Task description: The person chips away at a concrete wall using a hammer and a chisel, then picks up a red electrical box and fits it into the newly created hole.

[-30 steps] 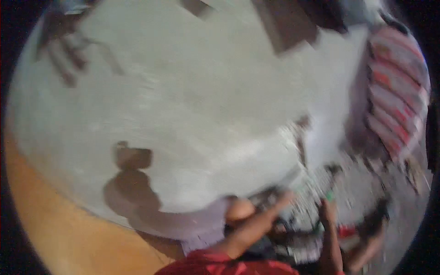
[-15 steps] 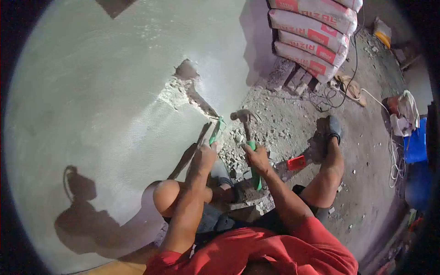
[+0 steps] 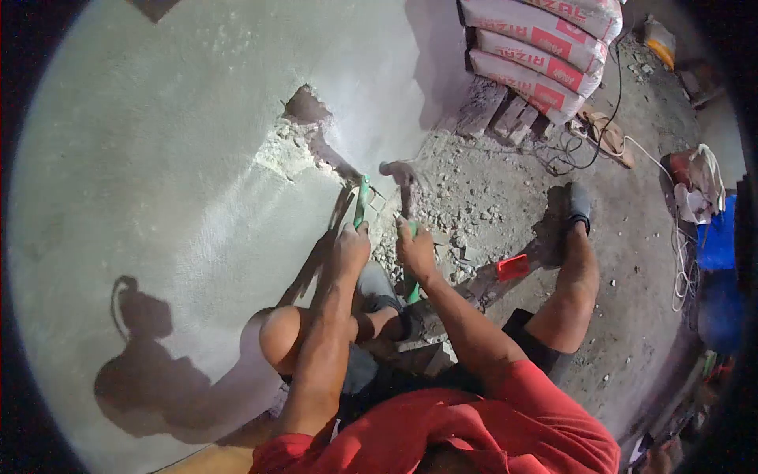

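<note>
My left hand [image 3: 351,250] is wrapped around a green chisel [image 3: 362,204], upper end near the lower end of a groove [image 3: 335,159] broken into the grey plastered wall [image 3: 181,197]. Just to its right, my right hand [image 3: 416,253] grips the green handle of a claw hammer [image 3: 405,173]. The hammer head is blurred and stands a little right of the chisel, apart from it. At the groove's top lies a squarish hole [image 3: 305,107], with chipped plaster [image 3: 286,150] beside it. The chisel's working tip is hard to make out.
Broken rubble [image 3: 466,209] covers the floor along the wall. A red plastic piece [image 3: 512,268] lies between my legs. Stacked cement bags [image 3: 541,59] stand on wood at the back. A black cable [image 3: 612,118] and a white cord [image 3: 679,276] trail on the right.
The hammer has swung left, closer to the chisel, and its head is now smeared by motion. My left hand and the chisel have shifted slightly left and up in view.
</note>
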Demonstrator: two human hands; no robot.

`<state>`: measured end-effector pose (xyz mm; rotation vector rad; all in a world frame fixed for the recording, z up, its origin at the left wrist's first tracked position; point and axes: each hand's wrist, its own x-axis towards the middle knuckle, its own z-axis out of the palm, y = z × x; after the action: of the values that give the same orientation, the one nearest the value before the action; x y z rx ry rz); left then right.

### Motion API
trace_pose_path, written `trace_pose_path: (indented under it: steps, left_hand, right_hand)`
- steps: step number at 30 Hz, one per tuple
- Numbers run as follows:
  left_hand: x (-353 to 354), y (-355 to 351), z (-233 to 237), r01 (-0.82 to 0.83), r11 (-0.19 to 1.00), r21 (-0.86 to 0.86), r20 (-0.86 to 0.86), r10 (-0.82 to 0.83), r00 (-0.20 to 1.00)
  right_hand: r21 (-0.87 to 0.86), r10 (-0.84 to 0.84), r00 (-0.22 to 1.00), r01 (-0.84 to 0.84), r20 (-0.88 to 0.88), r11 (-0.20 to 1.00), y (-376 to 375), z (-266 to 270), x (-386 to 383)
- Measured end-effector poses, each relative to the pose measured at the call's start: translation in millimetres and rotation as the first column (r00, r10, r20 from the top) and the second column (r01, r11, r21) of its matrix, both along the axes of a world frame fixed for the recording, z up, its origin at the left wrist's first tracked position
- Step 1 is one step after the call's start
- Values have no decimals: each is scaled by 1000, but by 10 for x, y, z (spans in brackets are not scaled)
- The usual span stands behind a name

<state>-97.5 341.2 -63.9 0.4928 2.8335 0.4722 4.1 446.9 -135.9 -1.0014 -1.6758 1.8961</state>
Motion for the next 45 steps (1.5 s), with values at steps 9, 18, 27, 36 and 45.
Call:
trace_pose_path:
  steps: [9,18,27,36,45]
  left_hand:
    - [109,32,71,-26,999,-19,-10,26,1000]
    - [85,6,-340,36,998,49,17,-37,999]
    - [68,-23,-399,-127,939,318,45,119,992]
    - [33,-30,-489,-93,917,389,-4,103,995]
    - [20,-6,-411,-146,911,386,131,103,986]
  right_hand:
    - [311,25,995,-54,94,949,257,515,83]
    - [707,188,770,-636,610,310,846,-641,40]
    - [488,291,924,-379,250,786,2171,-254,687]
    - [372,312,481,-860,820,349,3548,-208,2511]
    - [64,212,183,-879,960,473,3247,-451,3074]
